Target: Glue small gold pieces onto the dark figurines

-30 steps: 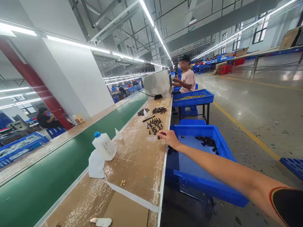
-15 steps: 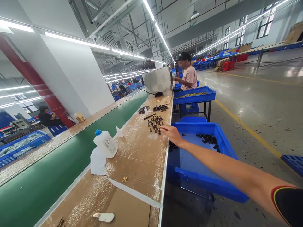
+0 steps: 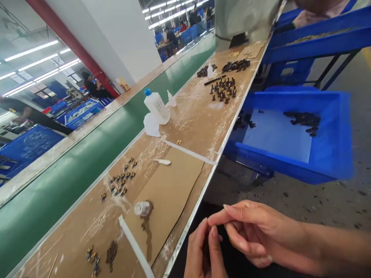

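My left hand [image 3: 204, 253] and my right hand [image 3: 257, 227] meet fingertip to fingertip beyond the table's near edge, over my dark clothing. Both are closed in a pinch; whatever lies between the fingers is too small or hidden to make out. Left of them on the table is a cardboard sheet [image 3: 176, 177]. It carries a small clear container [image 3: 142, 209] beside a dark wet stain and a white, pointed, spatula-like piece [image 3: 163, 161]. Farther up the table stand several small dark figure-like parts [image 3: 223, 89] in a group.
A white bottle with a blue cap [image 3: 157, 108] and small nozzle bottles stand by the green belt [image 3: 116, 131]. Small dark-and-gold pieces [image 3: 121, 179] lie scattered on the left. A blue bin [image 3: 330, 154] with dark parts adjoins the table's right edge. A person [image 3: 315, 13] sits beyond.
My right hand has drawn back from the standing dark parts to near my body. My left hand has come into view and meets it. The view has swung down and left.
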Demonstrator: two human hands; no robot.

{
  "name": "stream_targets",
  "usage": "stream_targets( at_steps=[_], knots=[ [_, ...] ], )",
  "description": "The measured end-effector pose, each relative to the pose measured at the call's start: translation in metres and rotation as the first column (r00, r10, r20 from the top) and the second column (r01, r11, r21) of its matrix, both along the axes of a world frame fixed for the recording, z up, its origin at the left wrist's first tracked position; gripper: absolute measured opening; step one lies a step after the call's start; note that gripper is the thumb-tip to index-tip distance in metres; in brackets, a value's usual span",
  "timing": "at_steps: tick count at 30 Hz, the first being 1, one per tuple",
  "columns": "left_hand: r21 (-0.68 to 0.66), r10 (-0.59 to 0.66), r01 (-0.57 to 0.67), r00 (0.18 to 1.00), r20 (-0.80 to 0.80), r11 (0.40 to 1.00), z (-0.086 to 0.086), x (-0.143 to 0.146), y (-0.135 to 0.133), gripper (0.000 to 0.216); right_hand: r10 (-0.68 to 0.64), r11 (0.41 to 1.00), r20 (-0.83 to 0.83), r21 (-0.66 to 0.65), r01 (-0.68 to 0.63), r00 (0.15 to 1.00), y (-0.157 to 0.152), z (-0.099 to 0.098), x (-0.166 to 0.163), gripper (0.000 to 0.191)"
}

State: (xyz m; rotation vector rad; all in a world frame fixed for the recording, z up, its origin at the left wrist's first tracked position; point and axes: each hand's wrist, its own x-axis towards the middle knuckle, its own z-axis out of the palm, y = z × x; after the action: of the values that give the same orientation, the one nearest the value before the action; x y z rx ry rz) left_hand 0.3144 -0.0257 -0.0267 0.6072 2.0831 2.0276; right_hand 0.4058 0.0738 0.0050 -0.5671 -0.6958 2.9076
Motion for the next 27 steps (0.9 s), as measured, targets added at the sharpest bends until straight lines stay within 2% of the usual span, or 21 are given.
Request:
stream_targets(
  at_steps=[2, 8, 13, 15, 17, 20, 22, 27],
  knots=[
    [-0.047, -0.005, 0.006, 1.000, 0.030, 0.999, 0.005, 0.001, -0.007, 0.010, 0.027, 1.000, -0.009, 0.016, -0.027, 1.000, -0.004, -0.002, -0.002, 0.037],
    [-0.161, -0.011, 0.026, 0.996, 0.092, 0.987, 0.014, -0.002, -0.023, 0.014, 0.075, 0.986, 0.049, 0.144, -0.082, 0.996, -0.010, -0.003, -0.005, 0.039],
    [-0.323, -0.163, 0.169, 0.986, 0.046, 0.931, 0.012, -0.007, -0.038, 0.017, 0.102, 0.947, 0.056, 0.301, -0.114, 0.993, -0.012, -0.005, -0.002, 0.040],
    [-0.333, -0.174, 0.183, 0.983, 0.056, 0.925, 0.012, -0.007, -0.043, 0.019, 0.109, 0.936, 0.058, 0.330, -0.122, 0.992, -0.013, -0.006, -0.002, 0.040],
    [-0.356, -0.150, 0.142, 0.989, 0.005, 0.924, 0.014, -0.006, -0.047, 0.019, 0.119, 0.931, 0.065, 0.339, -0.134, 0.991, -0.015, -0.006, -0.003, 0.039],
    [-0.390, -0.113, 0.053, 0.985, -0.133, 0.919, 0.019, -0.003, -0.051, 0.017, 0.153, 0.925, 0.076, 0.339, -0.169, 0.985, -0.018, -0.006, -0.004, 0.038],
    [-0.406, -0.109, 0.045, 0.985, -0.134, 0.913, 0.021, -0.001, -0.052, 0.016, 0.182, 0.929, 0.081, 0.313, -0.199, 0.980, -0.020, -0.007, -0.004, 0.038],
    [-0.387, -0.073, 0.120, 0.988, 0.132, 0.914, 0.017, 0.004, -0.055, 0.021, 0.172, 0.977, 0.120, 0.103, -0.185, 0.978, -0.026, -0.017, -0.001, 0.038]
  ],
)
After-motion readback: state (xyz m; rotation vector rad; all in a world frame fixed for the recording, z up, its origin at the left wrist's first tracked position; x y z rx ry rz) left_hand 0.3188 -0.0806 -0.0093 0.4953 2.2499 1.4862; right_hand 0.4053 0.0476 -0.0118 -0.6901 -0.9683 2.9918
